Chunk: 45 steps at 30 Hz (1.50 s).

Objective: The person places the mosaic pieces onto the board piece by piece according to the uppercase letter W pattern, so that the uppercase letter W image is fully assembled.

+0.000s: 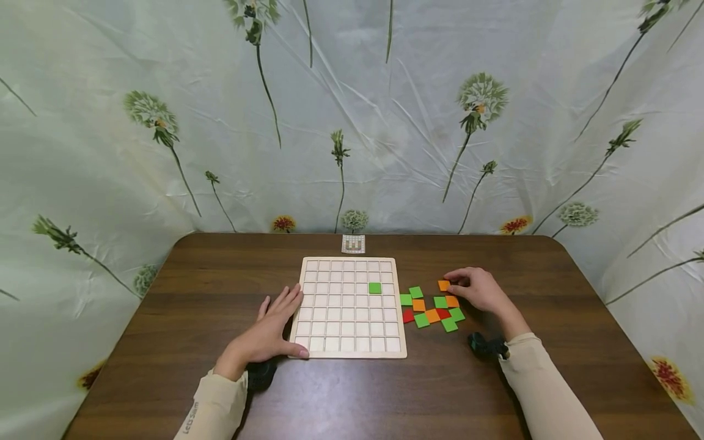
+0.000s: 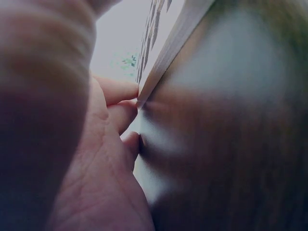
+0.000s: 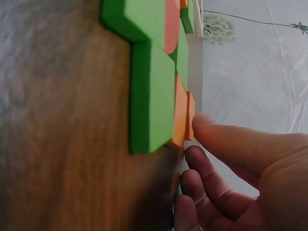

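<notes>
A pale wooden board marked with a grid of squares lies on the table. One green tile sits in a square toward its upper right. My left hand spreads along the board's left side, fingers extended against the edge and thumb at the near left corner. Right of the board, my right hand pinches an orange tile between thumb and index finger, at the far edge of the loose tiles. In the right wrist view the thumb meets that orange tile; the other fingers curl below.
Several loose green, orange and red tiles lie between the board and my right hand, some touching. A small printed card lies behind the board at the back edge of the brown table. A flower-patterned curtain hangs behind.
</notes>
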Motion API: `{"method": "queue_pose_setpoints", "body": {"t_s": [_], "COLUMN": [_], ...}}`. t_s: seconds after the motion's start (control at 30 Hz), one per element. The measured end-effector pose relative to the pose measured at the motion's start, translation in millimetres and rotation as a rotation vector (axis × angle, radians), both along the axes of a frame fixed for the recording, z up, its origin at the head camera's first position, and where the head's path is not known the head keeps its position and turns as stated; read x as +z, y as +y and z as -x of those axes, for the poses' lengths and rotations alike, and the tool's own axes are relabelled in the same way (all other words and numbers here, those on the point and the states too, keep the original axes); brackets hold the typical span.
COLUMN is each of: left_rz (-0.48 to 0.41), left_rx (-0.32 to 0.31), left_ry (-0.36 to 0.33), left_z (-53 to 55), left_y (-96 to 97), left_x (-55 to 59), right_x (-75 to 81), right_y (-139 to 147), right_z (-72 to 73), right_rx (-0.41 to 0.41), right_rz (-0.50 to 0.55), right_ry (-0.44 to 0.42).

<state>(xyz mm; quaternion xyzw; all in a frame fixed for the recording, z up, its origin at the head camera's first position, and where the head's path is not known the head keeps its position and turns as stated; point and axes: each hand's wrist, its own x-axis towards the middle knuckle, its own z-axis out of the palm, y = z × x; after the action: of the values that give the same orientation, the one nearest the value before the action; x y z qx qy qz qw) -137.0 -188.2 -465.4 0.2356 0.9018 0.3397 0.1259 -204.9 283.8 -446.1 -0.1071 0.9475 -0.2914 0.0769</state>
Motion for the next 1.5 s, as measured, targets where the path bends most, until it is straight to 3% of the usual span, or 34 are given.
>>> {"method": "queue_pose_setpoints", "body": {"t_s": [0.43, 0.93, 1.5], "left_rz": [0.005, 0.002, 0.004], "left_rx": [-0.002, -0.002, 0.003], "left_ry": [0.010, 0.013, 0.001], "left_z": [1.9, 3.1, -0.3], "left_y": [-0.6, 0.3, 0.1], "left_x": [-0.4, 0.6, -2.4], "right_x": [1.0, 13.0, 16.1], "right_y": [-2.0, -21.4, -59.9], "right_z": [0.1, -9.8, -22.8], "right_rx": [0.023, -0.029, -0.025], "right_rz": [-0.030, 0.029, 0.104], "right_ry": [0.014, 0.152, 0.139]}}
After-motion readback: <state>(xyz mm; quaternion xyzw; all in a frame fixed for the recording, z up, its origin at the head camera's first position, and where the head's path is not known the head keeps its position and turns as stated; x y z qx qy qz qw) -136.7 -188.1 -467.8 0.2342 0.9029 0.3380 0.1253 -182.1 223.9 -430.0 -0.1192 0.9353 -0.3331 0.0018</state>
